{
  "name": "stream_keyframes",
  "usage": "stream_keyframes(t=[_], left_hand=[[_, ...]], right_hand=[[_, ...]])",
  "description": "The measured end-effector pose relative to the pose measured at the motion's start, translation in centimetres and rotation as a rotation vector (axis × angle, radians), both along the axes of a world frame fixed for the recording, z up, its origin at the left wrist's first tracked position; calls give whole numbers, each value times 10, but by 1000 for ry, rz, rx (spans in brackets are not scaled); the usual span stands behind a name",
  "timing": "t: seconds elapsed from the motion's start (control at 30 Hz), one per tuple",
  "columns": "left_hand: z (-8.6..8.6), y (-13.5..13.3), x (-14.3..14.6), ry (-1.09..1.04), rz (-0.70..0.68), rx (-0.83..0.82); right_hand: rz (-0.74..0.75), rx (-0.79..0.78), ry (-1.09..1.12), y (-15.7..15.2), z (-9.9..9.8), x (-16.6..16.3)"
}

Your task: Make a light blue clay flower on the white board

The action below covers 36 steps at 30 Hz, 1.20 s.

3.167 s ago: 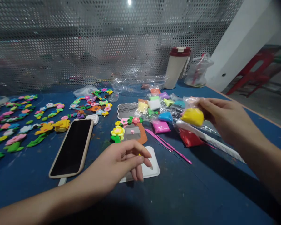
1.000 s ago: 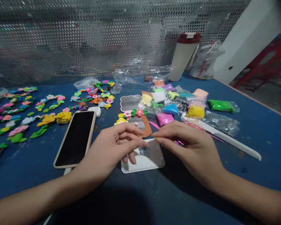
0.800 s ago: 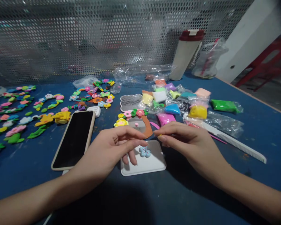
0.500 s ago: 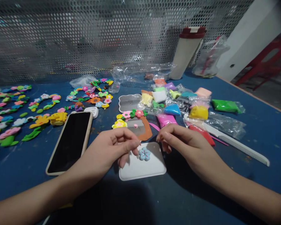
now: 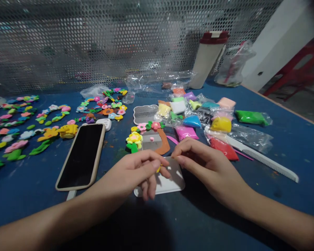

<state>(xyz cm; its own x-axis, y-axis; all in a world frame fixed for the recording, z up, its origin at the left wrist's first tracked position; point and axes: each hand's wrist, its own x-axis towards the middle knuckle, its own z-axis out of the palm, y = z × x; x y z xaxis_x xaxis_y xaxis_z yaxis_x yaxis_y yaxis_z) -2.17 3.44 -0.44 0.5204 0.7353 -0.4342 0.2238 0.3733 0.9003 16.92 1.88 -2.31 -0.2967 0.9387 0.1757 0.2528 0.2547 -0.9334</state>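
1. Far left: rows of multicoloured clay flowers (image 5: 15, 153) lie on the blue worktable (image 5: 28, 198), with a black smartphone in a beige case (image 5: 81, 157) set apart from the working area.
2. Centre: I pinch a tiny yellow clay bit (image 5: 159, 169) in the fingertips of my left hand (image 5: 132, 172), above a white rounded plastic mat (image 5: 174, 183), apparently placed as a work surface.
3. My right hand (image 5: 205, 164) hovers just beside, fingers loosely curled, apparently gripping nothing.
4. Far right: bagged coloured clay packets (image 5: 191, 122) lie within reach, near a white plastic comb (image 5: 261, 158).

Blue worktable (image 5: 264, 198), smartphone (image 5: 80, 157), rows of clay flowers (image 5: 15, 150), bagged coloured clay (image 5: 192, 122), white comb (image 5: 264, 159), small white board (image 5: 176, 177)
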Motion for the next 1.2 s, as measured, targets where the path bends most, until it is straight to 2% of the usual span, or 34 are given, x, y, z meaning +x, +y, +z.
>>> stream_keyframes(t=[0.17,0.47,0.7,0.93,1.2], left_hand=[[1,-1,3,-48,-25,-70],[-1,-3,-1,-66,-19,-94],[-1,-4,0,-7,49,-57],[0,-5,0,7,57,-66],[-9,-5,-3,-109,52,-76]], right_hand=[[-18,157,-10,-3,1,2],[29,293,-3,-10,-5,-3],[-1,466,-155,-10,-2,0],[7,652,-321,-10,2,2],[64,738,-403,-8,2,1]])
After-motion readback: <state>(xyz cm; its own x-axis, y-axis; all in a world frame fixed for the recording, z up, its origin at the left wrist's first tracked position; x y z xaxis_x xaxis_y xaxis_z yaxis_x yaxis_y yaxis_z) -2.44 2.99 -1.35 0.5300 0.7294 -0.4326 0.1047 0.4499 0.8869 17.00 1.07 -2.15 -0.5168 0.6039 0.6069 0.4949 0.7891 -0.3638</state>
